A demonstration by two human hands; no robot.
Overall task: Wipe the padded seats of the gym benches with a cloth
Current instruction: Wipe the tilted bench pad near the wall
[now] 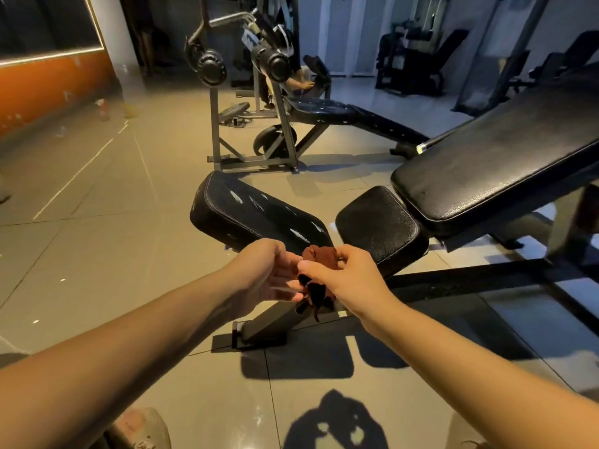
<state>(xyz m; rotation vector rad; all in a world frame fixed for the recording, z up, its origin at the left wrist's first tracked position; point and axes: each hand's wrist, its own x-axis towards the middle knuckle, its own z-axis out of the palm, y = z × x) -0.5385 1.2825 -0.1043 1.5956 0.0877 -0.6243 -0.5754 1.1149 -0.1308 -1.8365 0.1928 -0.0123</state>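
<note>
**Cloth being held in the air, just short of the near pads**

The right hand [346,277] is gripping a reddish-brown cloth [321,254]. Its fingers are curling round the bunched fabric, and a darker tail is hanging below the fist. The left hand [269,273] is lying open beside it, palm turned toward the cloth and fingers fairly straight. Its fingertips seem to be touching the hanging tail, though the overlap makes that hard to confirm.

The cloth is hovering near the gap between two pads and touching neither. A worn pad [252,212] with pale scuffs is lying to the left, and a smaller seat pad [379,222] to the right. A long back pad [492,157] is sloping up toward the far right, and a far bench [327,110] is standing behind them.

The cloth is looking light, soft and limp, so it will likely crumple instead of keeping a flat face. Gathering the loose tail into the palm and pressing the wad down under flat fingers should be giving the best contact. The pebbled black covering is probably letting the cloth slide easily, while the scuffed patches may be catching loose threads.
</note>
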